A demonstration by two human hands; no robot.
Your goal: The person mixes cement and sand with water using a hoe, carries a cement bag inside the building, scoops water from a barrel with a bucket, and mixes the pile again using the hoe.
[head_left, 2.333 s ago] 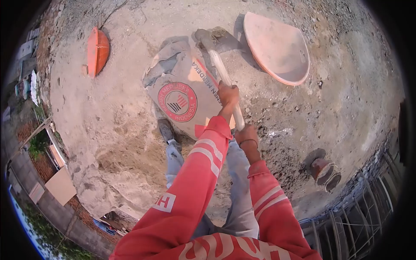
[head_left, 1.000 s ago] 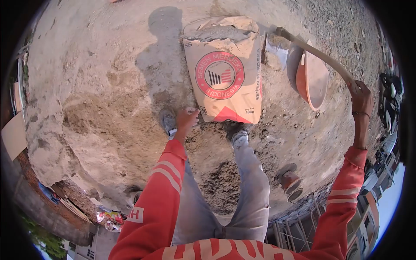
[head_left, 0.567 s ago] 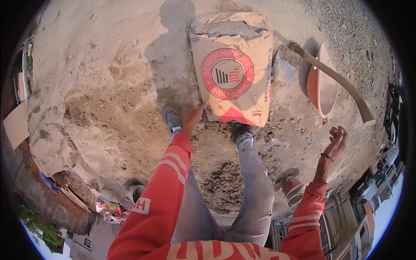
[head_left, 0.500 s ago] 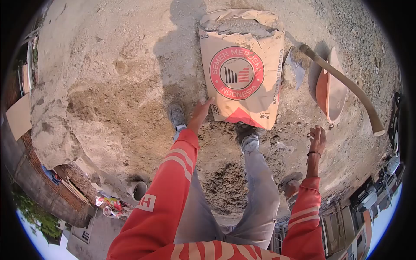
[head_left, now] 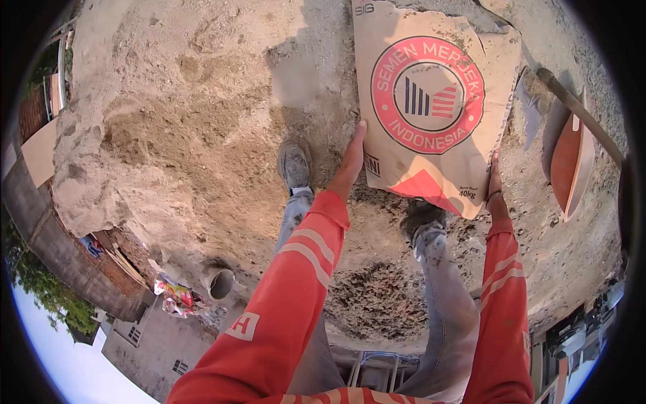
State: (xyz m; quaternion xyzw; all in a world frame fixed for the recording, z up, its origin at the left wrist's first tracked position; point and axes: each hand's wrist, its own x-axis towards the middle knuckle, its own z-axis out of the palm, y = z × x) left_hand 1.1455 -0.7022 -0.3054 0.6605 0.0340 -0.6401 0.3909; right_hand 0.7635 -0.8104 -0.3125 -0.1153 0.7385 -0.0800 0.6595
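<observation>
From the head view, my one view here, I look down on the paper cement bag (head_left: 427, 91), which lies on the ground (head_left: 202, 168) just ahead of my feet, its printed face up. Its long axis runs away from me, the near end by my right shoe (head_left: 422, 219) and the ragged far end at the top of the view. My left hand (head_left: 348, 163) is at the bag's left edge, one digit stretched along the paper; the others are hidden, so I cannot tell how tightly they are curled. My right hand (head_left: 496, 185) is at the opposite edge, just above the near right corner, its fingertips too hidden for me to say whether they grip. The bag therefore lies between my hands, neither clearly nearer, though my left reaches slightly farther up its side. Beyond my right hand, well apart from it, are a wooden handle (head_left: 582, 116) and an orange basin (head_left: 568, 161).
</observation>
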